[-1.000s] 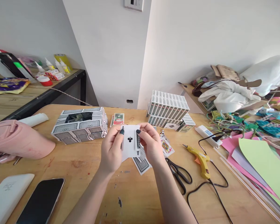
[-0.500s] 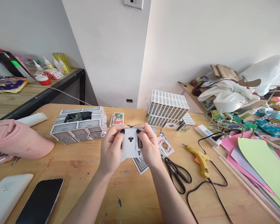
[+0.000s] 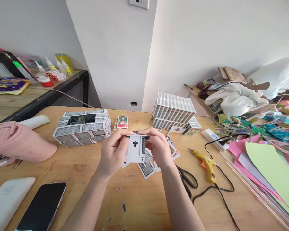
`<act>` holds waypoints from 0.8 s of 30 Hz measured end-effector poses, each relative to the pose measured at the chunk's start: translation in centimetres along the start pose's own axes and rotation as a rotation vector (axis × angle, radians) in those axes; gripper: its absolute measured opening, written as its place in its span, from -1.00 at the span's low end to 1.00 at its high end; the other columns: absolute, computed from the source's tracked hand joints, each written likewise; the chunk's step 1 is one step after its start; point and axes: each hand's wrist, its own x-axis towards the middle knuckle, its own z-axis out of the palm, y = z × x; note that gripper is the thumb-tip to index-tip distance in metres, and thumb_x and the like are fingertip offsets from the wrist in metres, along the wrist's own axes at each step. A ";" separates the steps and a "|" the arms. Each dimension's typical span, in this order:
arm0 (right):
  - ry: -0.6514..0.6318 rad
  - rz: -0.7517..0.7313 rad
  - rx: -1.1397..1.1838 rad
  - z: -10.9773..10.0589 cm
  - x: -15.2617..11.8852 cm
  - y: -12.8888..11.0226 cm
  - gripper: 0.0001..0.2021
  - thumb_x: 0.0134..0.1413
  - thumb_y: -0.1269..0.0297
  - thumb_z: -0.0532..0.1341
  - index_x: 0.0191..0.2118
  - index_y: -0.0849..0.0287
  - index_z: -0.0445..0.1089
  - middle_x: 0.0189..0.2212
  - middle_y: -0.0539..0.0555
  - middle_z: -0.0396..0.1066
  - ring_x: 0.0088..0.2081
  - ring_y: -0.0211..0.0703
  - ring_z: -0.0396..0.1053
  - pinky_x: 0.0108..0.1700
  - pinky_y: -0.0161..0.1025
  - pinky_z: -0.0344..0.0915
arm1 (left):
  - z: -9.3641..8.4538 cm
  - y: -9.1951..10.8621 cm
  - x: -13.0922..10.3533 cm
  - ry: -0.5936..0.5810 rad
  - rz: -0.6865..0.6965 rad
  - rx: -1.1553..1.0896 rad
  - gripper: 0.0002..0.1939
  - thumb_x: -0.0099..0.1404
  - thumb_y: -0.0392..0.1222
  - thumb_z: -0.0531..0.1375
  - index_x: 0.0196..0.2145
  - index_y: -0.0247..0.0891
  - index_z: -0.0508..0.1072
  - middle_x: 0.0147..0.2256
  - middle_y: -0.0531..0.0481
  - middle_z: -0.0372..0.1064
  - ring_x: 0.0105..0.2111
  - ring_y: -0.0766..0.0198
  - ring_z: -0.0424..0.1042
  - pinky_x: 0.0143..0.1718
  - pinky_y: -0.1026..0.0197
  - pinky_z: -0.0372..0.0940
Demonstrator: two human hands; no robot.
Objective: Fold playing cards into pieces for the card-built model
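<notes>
An ace of clubs card (image 3: pixel 135 149) is held upside down between my hands, with a narrow patterned strip along its right side. My left hand (image 3: pixel 114 149) pinches its upper left edge, and my right hand (image 3: pixel 159 146) grips the upper right corner. Both thumbs and forefingers meet along the top edge. Below the held card, patterned card backs (image 3: pixel 146 169) lie on the table. A face card (image 3: pixel 173 151) lies beyond my right wrist, and black scissors (image 3: pixel 189 178) are partly hidden by my right forearm.
A card-covered box (image 3: pixel 82 128) stands at left, near a pink bottle (image 3: pixel 21 142) and a phone (image 3: pixel 42 207). Stacked card boxes (image 3: pixel 174 107) stand at the back. On the right are a yellow glue gun (image 3: pixel 207 163), its cord, a power strip (image 3: pixel 214 139) and coloured paper (image 3: pixel 269 170).
My right hand has shifted slightly right, and its thumb has moved up to the card's top corner. More of the patterned strip and the cards beneath shows.
</notes>
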 end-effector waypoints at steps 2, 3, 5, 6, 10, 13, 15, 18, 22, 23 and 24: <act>-0.047 0.038 0.000 -0.6 0.1 -0.3 -0.77 -0.06 0.23 0.10 -0.35 0.20 0.46 -0.57 -0.01 0.25 -0.49 -0.26 0.22 -0.51 -0.33 0.24 | -0.3 -0.3 0.2 -0.047 0.054 0.048 -0.83 0.23 -0.29 0.03 -0.35 -0.19 0.42 -0.65 0.18 0.22 -0.70 0.45 0.13 -0.67 0.37 0.06; -0.054 0.060 -0.017 -0.8 0.2 -0.4 -0.74 -0.02 0.18 0.11 -0.35 0.21 0.46 -0.57 -0.01 0.25 -0.49 -0.25 0.24 -0.51 -0.32 0.27 | -0.5 -0.4 0.2 -0.069 0.083 0.081 -0.82 0.23 -0.30 0.02 -0.35 -0.19 0.42 -0.62 0.17 0.27 -0.70 0.46 0.14 -0.67 0.38 0.07; -0.063 0.109 -0.072 -1.1 0.3 -0.4 -0.72 0.02 0.09 0.14 -0.40 0.22 0.44 -0.57 -0.01 0.27 -0.51 -0.27 0.27 -0.51 -0.32 0.31 | -0.8 -0.4 0.3 -0.120 0.137 0.156 -0.80 0.24 -0.31 0.01 -0.33 -0.19 0.43 -0.53 0.13 0.37 -0.65 0.46 0.22 -0.61 0.38 0.13; -0.077 0.133 -0.097 -1.2 0.3 -0.4 -0.71 0.01 0.07 0.18 -0.44 0.23 0.41 -0.56 -0.01 0.28 -0.51 -0.29 0.28 -0.51 -0.33 0.32 | -1.0 -0.4 0.4 -0.149 0.159 0.192 -0.79 0.25 -0.30 0.01 -0.32 -0.19 0.44 -0.50 0.12 0.41 -0.62 0.45 0.26 -0.58 0.37 0.16; -0.135 0.182 -0.125 -1.5 0.4 0.0 -0.73 -0.11 0.09 0.29 -0.48 0.24 0.38 -0.55 -0.03 0.32 -0.51 -0.31 0.34 -0.46 -0.31 0.39 | -1.6 -0.6 0.7 -0.218 0.171 0.255 -0.77 0.26 -0.27 0.03 -0.27 -0.13 0.49 -0.38 0.10 0.48 -0.47 0.40 0.39 -0.43 0.35 0.25; -0.118 0.171 -0.128 -1.4 0.5 0.3 -0.72 -0.19 0.10 0.34 -0.48 0.25 0.39 -0.57 -0.03 0.35 -0.53 -0.32 0.35 -0.44 -0.29 0.41 | -1.8 -0.8 1.0 -0.179 0.045 0.237 -0.77 0.25 -0.20 0.07 -0.19 -0.08 0.49 -0.26 0.06 0.50 -0.37 0.35 0.43 -0.40 0.34 0.28; -0.074 0.152 -0.132 -1.1 0.6 0.6 -0.72 -0.20 0.12 0.35 -0.49 0.25 0.39 -0.58 -0.02 0.36 -0.55 -0.33 0.35 -0.46 -0.30 0.41 | -1.8 -1.0 1.2 -0.122 -0.065 0.184 -0.77 0.22 -0.14 0.12 -0.18 -0.10 0.50 -0.27 0.04 0.50 -0.37 0.32 0.44 -0.41 0.32 0.29; -0.020 0.133 -0.149 -0.5 0.7 0.9 -0.75 -0.16 0.15 0.33 -0.47 0.26 0.40 -0.56 0.00 0.39 -0.55 -0.32 0.36 -0.47 -0.31 0.42 | -1.5 -1.0 1.5 -0.069 -0.160 0.043 -0.78 0.19 -0.07 0.16 -0.27 -0.18 0.52 -0.33 0.00 0.50 -0.37 0.27 0.44 -0.40 0.30 0.31; -0.006 0.106 -0.162 0.1 0.6 1.1 -0.77 -0.12 0.17 0.31 -0.43 0.26 0.42 -0.53 0.02 0.44 -0.53 -0.30 0.39 -0.42 -0.29 0.44 | -0.8 -0.8 1.5 -0.063 -0.216 -0.095 -0.71 0.22 0.00 0.10 -0.33 -0.23 0.51 -0.43 -0.01 0.48 -0.45 0.29 0.41 -0.48 0.30 0.28; -0.006 0.097 -0.165 0.2 0.6 1.2 -0.77 -0.12 0.17 0.31 -0.42 0.25 0.42 -0.52 0.02 0.44 -0.53 -0.30 0.40 -0.42 -0.29 0.44 | -0.6 -0.7 1.4 -0.033 -0.215 -0.086 -0.74 0.19 -0.02 0.14 -0.37 -0.23 0.51 -0.45 0.01 0.47 -0.46 0.30 0.41 -0.48 0.31 0.28; -0.006 0.086 -0.171 0.3 0.5 1.2 -0.78 -0.12 0.17 0.31 -0.40 0.25 0.43 -0.52 0.02 0.45 -0.52 -0.29 0.40 -0.42 -0.28 0.44 | -0.5 -0.6 1.4 0.006 -0.207 -0.067 -0.79 0.15 -0.04 0.18 -0.41 -0.23 0.50 -0.47 0.02 0.46 -0.47 0.31 0.40 -0.48 0.32 0.27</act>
